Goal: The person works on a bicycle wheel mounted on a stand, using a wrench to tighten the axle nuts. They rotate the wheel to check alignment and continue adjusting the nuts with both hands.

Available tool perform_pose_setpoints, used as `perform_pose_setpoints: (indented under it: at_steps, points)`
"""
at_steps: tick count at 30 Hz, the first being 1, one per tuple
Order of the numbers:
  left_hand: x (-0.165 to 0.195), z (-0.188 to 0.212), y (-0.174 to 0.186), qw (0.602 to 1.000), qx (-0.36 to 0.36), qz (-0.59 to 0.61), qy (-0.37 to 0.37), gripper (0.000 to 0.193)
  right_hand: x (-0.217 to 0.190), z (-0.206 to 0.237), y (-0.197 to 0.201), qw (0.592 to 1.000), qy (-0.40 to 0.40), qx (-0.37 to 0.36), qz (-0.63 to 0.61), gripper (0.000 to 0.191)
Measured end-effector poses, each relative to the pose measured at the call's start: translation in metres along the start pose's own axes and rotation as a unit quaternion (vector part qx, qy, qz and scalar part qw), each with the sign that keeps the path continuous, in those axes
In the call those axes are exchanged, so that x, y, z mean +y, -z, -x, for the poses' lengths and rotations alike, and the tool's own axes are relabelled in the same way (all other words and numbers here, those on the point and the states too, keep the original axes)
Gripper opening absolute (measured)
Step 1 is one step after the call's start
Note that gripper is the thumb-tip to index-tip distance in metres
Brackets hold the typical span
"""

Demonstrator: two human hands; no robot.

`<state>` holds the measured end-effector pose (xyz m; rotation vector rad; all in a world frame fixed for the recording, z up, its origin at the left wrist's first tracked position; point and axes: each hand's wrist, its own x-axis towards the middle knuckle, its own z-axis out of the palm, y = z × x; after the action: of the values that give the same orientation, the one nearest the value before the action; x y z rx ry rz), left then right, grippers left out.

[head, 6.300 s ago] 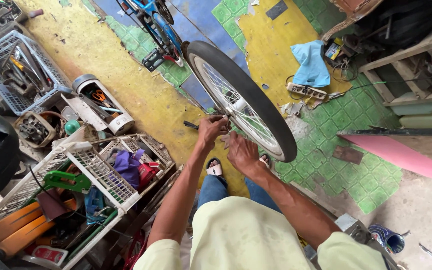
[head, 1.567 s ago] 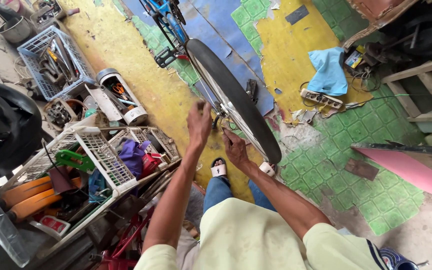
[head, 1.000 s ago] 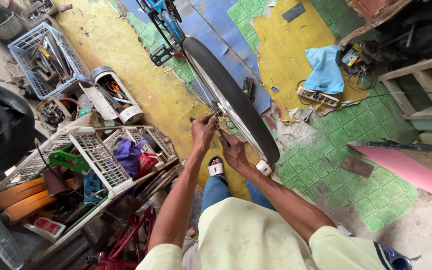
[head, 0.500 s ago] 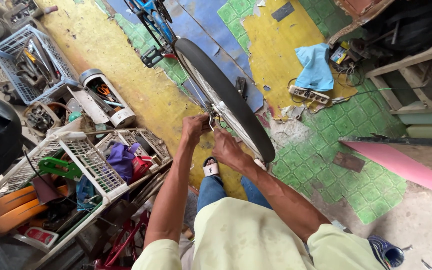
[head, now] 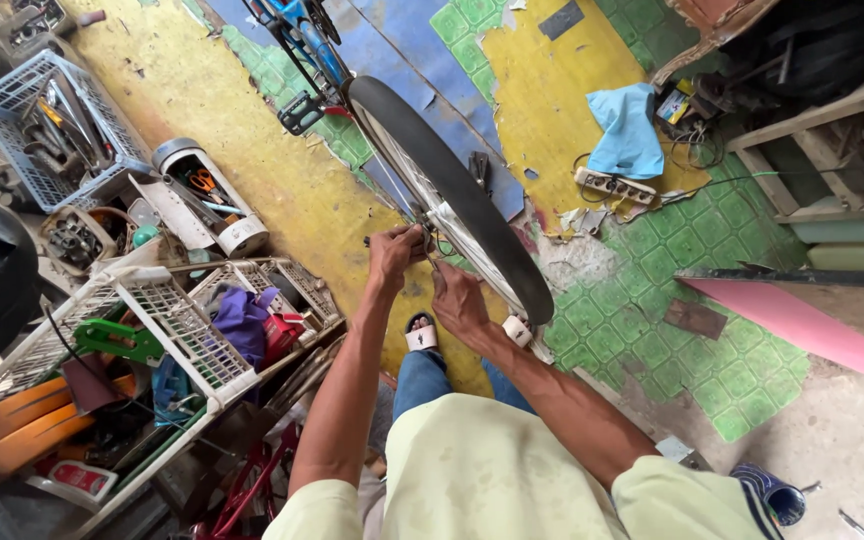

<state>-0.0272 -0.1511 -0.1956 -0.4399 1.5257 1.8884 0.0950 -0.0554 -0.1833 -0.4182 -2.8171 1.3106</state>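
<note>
A bicycle wheel (head: 449,188) with a black tyre and silver rim stands in front of me, still on a blue bicycle frame (head: 304,38). Both of my hands are at the spokes on the near side of the wheel. My left hand (head: 395,256) is closed around a small dark tool whose tip pokes out to the left. Just right of it, my right hand (head: 458,301) pinches the spokes near the rim. A black pedal (head: 300,112) hangs to the left of the tyre. My foot in a sandal (head: 420,333) rests below the hands.
White wire baskets (head: 167,320) full of cloths and tools stand at the left, with a blue crate of tools (head: 57,125) and an open tin (head: 214,195) behind. A blue cloth (head: 627,130) and power strip (head: 616,185) lie at the right, near a pink board (head: 802,320).
My left hand was raised higher on the tyre with its fingers spread, then came down beside my right hand at the spokes. The wheel and my right hand stay about where they were.
</note>
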Motion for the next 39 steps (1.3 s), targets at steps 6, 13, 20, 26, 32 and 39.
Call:
perform_pose_setpoints:
  at_steps: [6, 13, 20, 26, 32, 39]
  points:
    - [-0.005, 0.001, -0.005, 0.999, 0.02, -0.031, -0.028, 0.035, 0.004, 0.002, -0.002, 0.996, 0.061, 0.057, -0.017, 0.025]
    - [-0.001, 0.013, -0.01, 0.984, 0.067, -0.152, -0.066, 0.037, 0.006, 0.004, -0.008, 0.986, 0.124, 0.103, -0.031, 0.028]
    - [0.0, 0.02, -0.007, 0.984, 0.045, -0.159, -0.061, 0.035, 0.001, 0.009, -0.003, 0.984, 0.136, 0.107, -0.036, 0.026]
    - [-0.003, 0.015, -0.007, 0.997, 0.016, -0.069, -0.003, 0.039, 0.002, 0.011, 0.0, 0.993, 0.045, 0.061, -0.088, 0.023]
    - [0.005, 0.016, -0.01, 1.0, 0.012, -0.015, 0.024, 0.027, 0.0, 0.012, 0.001, 0.991, 0.072, 0.09, -0.068, 0.021]
    - [0.005, 0.015, -0.012, 0.999, 0.012, -0.03, 0.031, 0.018, -0.001, 0.014, -0.005, 0.993, 0.054, 0.096, -0.037, 0.023]
